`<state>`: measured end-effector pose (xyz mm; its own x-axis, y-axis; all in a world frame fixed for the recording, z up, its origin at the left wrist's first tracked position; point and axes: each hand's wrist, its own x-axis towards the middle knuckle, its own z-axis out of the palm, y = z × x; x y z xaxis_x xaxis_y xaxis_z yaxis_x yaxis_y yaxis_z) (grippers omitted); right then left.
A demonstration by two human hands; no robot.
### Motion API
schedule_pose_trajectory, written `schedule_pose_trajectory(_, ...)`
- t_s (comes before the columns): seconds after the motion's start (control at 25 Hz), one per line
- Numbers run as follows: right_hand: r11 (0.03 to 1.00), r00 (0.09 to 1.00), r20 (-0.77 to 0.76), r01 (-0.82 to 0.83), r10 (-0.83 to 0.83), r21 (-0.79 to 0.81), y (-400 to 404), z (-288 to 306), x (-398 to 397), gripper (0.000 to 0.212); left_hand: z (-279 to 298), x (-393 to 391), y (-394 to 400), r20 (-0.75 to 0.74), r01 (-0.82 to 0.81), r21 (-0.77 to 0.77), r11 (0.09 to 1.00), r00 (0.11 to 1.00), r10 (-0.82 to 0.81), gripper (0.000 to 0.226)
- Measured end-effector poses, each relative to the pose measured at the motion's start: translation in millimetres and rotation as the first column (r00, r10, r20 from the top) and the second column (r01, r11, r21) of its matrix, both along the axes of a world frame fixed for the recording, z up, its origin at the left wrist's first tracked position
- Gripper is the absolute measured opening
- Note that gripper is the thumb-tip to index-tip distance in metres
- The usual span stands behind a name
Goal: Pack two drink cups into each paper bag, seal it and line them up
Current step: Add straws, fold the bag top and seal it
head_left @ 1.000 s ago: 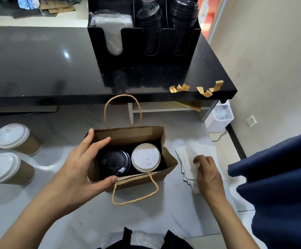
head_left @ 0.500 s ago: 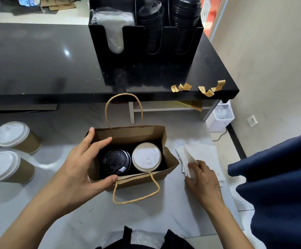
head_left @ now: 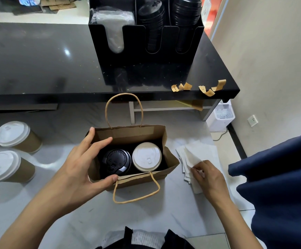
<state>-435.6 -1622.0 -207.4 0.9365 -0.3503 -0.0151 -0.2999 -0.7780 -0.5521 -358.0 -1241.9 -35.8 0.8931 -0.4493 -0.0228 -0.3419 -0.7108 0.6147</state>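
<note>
At lower right the right hand (head_left: 209, 177) now pinches a lifted napkin (head_left: 193, 156) (flat before), likely bag-bound, while the left hand (head_left: 85, 166) grips the paper bag (head_left: 137, 182).

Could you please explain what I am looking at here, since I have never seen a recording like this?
There is no machine: a camera worn on a person's head looks down at their two bare hands. On the pale counter stands an open paper bag holding a black-lidded cup and a white-lidded cup. The left hand grips the bag's left end. The right hand pinches a sheet from a stack of white napkins. Two more lidded cups wait at the left.
</note>
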Motion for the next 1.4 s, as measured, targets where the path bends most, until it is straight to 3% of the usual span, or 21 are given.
schedule_pose_trajectory(0.28, 0.992, 0.981, 0.159, 0.098, -0.11, 0.083, 13, 6, 2, 0.02, -1, -1, 1, -0.006, 0.002, 0.012, 1.0, 1.0, -0.002, 0.086)
schedule_pose_trajectory(0.52, 0.982, 0.998, 0.037, -0.05, 0.057, -0.185, 14, 4, -1, 0.023, 0, -1, 1, -0.01, 0.001, 0.004, 1.0, 1.0, -0.001, 0.087)
schedule_pose_trajectory(0.64, 0.969, 0.991, 0.002, -0.132, 0.136, -0.211, 19, 1, -4, 0.044, 0, -1, 2, -0.015, 0.005, 0.003, 1.0, 1.0, -0.005, 0.087)
schedule_pose_trajectory(0.76, 0.989, 0.999, -0.014, -0.053, 0.052, -0.135, 22, 1, -2, 0.076, 0, -1, 1, -0.014, 0.005, 0.008, 1.0, 1.0, -0.005, 0.086)
schedule_pose_trajectory(0.88, 0.991, 0.996, -0.062, 0.075, -0.068, 0.109, 23, 1, 1, 0.09, 0, -1, 1, -0.015, 0.008, 0.004, 1.0, 1.0, -0.008, 0.086)
schedule_pose_trajectory(0.96, 0.979, 0.992, -0.049, 0.127, -0.12, 0.16, 20, 1, 1, 0.081, 0, 0, 2, -0.015, 0.007, 0.005, 1.0, 1.0, -0.007, 0.087)
schedule_pose_trajectory(1.12, 0.996, 0.999, 0.03, -0.018, 0.021, -0.086, 18, 2, 0, 0.033, 0, 0, 2, -0.016, 0.01, 0.009, 1.0, 1.0, -0.01, 0.087)
schedule_pose_trajectory(1.4, 0.971, 0.996, 0.049, -0.065, 0.078, -0.229, 13, 5, -1, 0.025, -4, 1, 3, 0.002, 0.011, 0.004, 1.0, 1.0, -0.011, 0.087)
